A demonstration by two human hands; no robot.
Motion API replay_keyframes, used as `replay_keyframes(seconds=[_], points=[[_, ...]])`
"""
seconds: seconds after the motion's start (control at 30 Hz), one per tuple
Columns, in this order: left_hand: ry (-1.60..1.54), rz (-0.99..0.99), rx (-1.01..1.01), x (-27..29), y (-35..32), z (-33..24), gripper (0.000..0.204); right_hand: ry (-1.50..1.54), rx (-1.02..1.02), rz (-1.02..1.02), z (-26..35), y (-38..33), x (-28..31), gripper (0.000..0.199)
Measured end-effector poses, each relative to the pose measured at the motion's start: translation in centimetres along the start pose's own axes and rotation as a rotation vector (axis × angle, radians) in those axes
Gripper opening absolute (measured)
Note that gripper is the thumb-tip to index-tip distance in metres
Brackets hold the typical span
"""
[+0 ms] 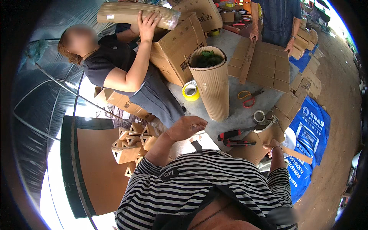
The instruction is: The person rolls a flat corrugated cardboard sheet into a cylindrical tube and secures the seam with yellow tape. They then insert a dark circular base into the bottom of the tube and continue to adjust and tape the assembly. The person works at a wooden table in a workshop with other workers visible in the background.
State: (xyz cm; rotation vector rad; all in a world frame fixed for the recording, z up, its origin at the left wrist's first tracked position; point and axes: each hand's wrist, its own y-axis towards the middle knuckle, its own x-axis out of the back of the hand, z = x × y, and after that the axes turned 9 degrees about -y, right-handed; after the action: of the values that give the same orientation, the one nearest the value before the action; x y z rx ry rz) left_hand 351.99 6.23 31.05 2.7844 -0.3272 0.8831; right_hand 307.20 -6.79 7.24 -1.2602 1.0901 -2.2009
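Observation:
My left hand (187, 128) hovers in front of my chest at the table's near edge, its fingers loosely bent and nothing visible in them. Lower right, my right hand (273, 148) is closed at the edge of a piece of cardboard (256, 152); a narrow brown strip (298, 155) sticks out beyond it. Between my hands lie a red-and-black handled cutting tool (229, 134) and a second red-and-black tool (240, 143). A tape dispenser (267, 124) and a tape roll (258, 116) are close by. Ahead stands a tall corrugated cardboard tube (211, 90) with green leaves (207, 58) inside.
Scissors (250, 98) and yellow tape (190, 91) lie on the grey table (235, 111). At left, a person (126, 73) lifts a cardboard roll (134, 13) beside large boxes (176, 53). Across the table, another person (278, 21) holds flat cardboard (268, 65). Folded triangular cardboard pieces (128, 151) are stacked at left.

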Motion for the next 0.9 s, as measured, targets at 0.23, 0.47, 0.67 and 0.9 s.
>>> replay_keyframes(seconds=[0.23, 0.47, 0.67, 0.9], points=[[-0.027, -0.504, -0.333, 6.2, 5.0, -4.8, 0.014, -0.033, 0.039, 0.004, 0.1, -0.3, -0.1, 0.049], [0.310, -0.580, -0.045, 10.8, 15.4, -2.5, 0.044, -0.030, 0.031, 0.021, 0.3, 0.0, 0.3, 0.047], [0.311, -0.598, -0.224, 7.6, 13.8, -3.6, 0.042, 0.015, 0.089, -0.168, -0.7, -0.1, -0.9, 0.042], [0.392, -0.607, -0.497, 3.0, 5.9, -6.7, 0.039, -0.324, 0.352, -0.686, -2.5, -1.1, 3.5, 0.034]])
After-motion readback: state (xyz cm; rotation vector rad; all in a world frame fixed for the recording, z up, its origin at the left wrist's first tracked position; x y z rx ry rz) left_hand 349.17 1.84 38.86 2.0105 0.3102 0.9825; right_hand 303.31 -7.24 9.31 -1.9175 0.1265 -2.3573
